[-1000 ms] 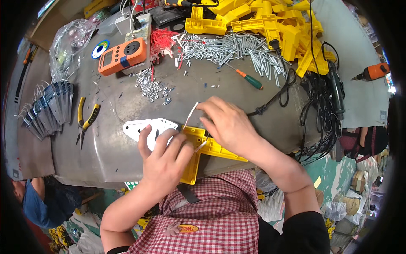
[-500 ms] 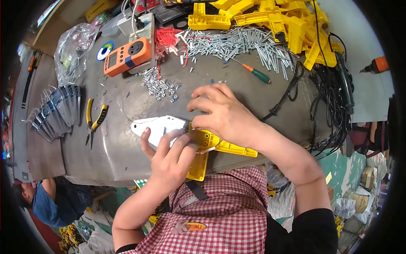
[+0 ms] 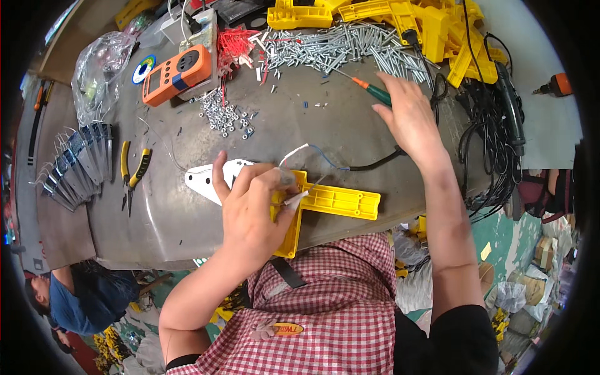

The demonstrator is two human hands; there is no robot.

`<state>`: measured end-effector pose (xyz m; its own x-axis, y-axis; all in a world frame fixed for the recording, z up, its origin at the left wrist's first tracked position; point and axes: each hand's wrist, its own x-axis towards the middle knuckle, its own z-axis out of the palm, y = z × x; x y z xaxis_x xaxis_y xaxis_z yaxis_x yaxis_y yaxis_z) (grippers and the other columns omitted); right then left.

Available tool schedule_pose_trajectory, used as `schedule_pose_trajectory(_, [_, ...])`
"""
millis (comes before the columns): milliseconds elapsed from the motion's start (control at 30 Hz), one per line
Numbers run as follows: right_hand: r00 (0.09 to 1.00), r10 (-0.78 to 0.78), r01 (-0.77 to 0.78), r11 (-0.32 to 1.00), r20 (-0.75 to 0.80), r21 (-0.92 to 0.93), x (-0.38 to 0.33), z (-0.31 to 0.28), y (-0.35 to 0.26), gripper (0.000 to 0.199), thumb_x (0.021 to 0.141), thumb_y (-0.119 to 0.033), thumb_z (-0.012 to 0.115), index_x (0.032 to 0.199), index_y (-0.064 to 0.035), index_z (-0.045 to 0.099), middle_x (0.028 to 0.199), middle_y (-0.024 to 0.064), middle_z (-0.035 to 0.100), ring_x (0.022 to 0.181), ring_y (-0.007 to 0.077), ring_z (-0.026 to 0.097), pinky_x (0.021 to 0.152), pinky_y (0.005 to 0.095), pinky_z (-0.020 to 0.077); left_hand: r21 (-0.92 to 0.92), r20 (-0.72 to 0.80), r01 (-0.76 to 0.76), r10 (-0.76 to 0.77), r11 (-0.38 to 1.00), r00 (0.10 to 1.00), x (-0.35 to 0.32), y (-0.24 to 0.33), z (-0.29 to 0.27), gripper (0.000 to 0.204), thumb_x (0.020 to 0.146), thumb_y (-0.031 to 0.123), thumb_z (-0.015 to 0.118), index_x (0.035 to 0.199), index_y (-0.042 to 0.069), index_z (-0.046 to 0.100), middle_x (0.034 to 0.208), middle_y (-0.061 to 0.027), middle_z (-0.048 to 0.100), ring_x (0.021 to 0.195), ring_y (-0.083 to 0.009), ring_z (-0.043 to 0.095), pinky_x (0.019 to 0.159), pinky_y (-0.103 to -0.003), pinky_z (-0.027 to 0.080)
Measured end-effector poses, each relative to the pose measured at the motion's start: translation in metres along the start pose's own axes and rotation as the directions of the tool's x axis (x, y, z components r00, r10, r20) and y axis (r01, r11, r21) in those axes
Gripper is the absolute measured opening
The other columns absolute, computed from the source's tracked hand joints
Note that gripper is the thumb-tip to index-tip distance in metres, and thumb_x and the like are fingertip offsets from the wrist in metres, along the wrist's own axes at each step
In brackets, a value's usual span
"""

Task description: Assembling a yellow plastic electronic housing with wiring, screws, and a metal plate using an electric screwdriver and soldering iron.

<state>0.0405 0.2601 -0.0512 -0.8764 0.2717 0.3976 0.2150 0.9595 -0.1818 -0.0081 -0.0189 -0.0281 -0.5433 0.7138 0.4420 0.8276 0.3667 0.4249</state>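
Note:
My left hand curls over a yellow plastic housing half near the table's front edge, its thumb and fingers closed at the corner. Under those fingers a flat white plate with dark holes joins the housing; the join itself is hidden. Thin wires run past the fingertips, and a black cable leads off to the right. My right hand is away from the housing, fingers apart, beside the green handle of a screwdriver. Whether it touches the handle is hard to see.
Loose screws, nuts and yellow housings lie at the back. An orange meter stands back left. Yellow-handled pliers and metal blades with wires lie left. Tangled black cables hang right.
My right hand has left the housing and moved right and away from me to the screwdriver. The wires and black cable now show beside the housing. My left hand stays at the housing.

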Motion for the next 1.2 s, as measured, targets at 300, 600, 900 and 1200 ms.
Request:
schedule_pose_trajectory(300, [0.967,0.124,0.083,0.673,-0.222,0.735,0.009,-0.054,-0.033,0.015,0.081,-0.003,0.066,0.095,-0.0021,0.063,0.081,0.0013,0.056,0.075,0.0109,0.053,0.071,0.0232,0.0448,0.075,0.171,-0.089,0.075,0.993,0.982,-0.002,-0.006,0.002,0.042,0.062,0.001,0.071,0.099,0.009,0.052,0.094,-0.0004,0.064,0.096,-0.0209,0.058,0.099,-0.053,0.028])
schedule_pose_trajectory(600, [0.992,-0.104,0.056,-0.126,-0.069,0.990,-0.001,-0.062,-0.088,0.030,0.096,-0.033,0.046,0.077,-0.0090,0.048,0.069,0.0032,0.049,0.058,0.0118,0.041,0.057,0.0285,0.0331,0.252,0.317,-0.182,0.097,0.950,0.943,-0.032,0.020,-0.011,0.036,0.077,0.015,0.056,0.112,0.003,0.058,0.122,-0.0113,0.058,0.102,-0.0209,0.055,0.090,-0.049,0.037])
schedule_pose_trajectory(900, [0.957,-0.285,-0.211,-0.529,0.062,0.822,-0.007,-0.029,-0.106,0.051,0.098,-0.047,0.031,0.069,-0.0060,0.044,0.061,0.0045,0.042,0.055,0.0123,0.035,0.055,0.0272,0.0291,0.182,0.215,-0.139,0.098,0.973,0.972,-0.030,0.020,-0.006,0.038,0.074,0.012,0.058,0.110,0.000,0.060,0.116,-0.0124,0.061,0.096,-0.0217,0.056,0.088,-0.046,0.036])
schedule_pose_trajectory(1200, [0.951,-0.111,-0.302,-0.132,0.289,0.944,-0.005,-0.059,-0.143,0.044,0.095,-0.045,0.046,0.079,-0.0041,0.048,0.069,0.0052,0.042,0.068,0.0145,0.038,0.067,0.0281,0.0318,0.166,0.208,-0.145,0.109,0.975,0.972,-0.034,0.019,-0.007,0.041,0.074,0.014,0.056,0.111,-0.003,0.058,0.115,-0.0164,0.060,0.096,-0.0219,0.055,0.086,-0.047,0.038])
